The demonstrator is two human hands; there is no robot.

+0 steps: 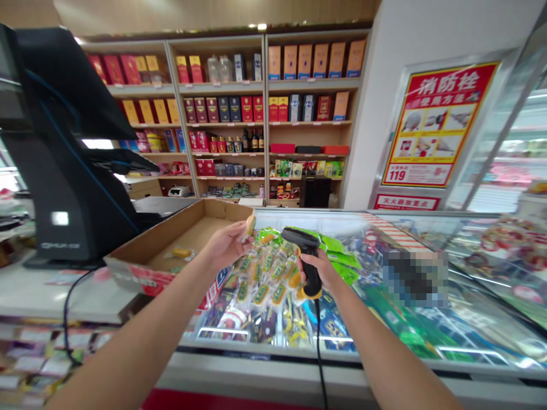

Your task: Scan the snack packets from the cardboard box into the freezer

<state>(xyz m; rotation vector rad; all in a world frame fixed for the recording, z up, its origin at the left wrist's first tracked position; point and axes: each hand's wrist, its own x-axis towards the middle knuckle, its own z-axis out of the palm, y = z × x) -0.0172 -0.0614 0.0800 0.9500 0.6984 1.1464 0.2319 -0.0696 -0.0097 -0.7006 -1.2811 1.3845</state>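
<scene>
1. Shelving (265,114): back wall, rows of boxes and bottles.
2. Glass-topped case (239,370): in front of the person; colourful packages show through the glass.
3. Black terminal (77,171): far left, on a counter.
4. Red and yellow poster (442,122): framed, right wall, shows "119".
5. Cardboard box (200,228): open, left of the pile, a few wrapped pieces lying inside.
6. Pile of clear-wrapped yellow packets (267,270): spread on the glass between box and green bags.
7. Green bags (342,259): on the glass, right of the pile, partly behind the scanner.
8. Left hand (228,245): near the box's right end, fingertips pinching one packet.
9. Right hand (320,270): wrapped round the scanner handle, firm grasp.
10. Black scanner (311,279): upright above the pile, head pointing left towards the held packet, not touching it; cord hangs down.
11. Held packet (250,225): yellow, raised above the pile's far left edge, tilted.
</scene>
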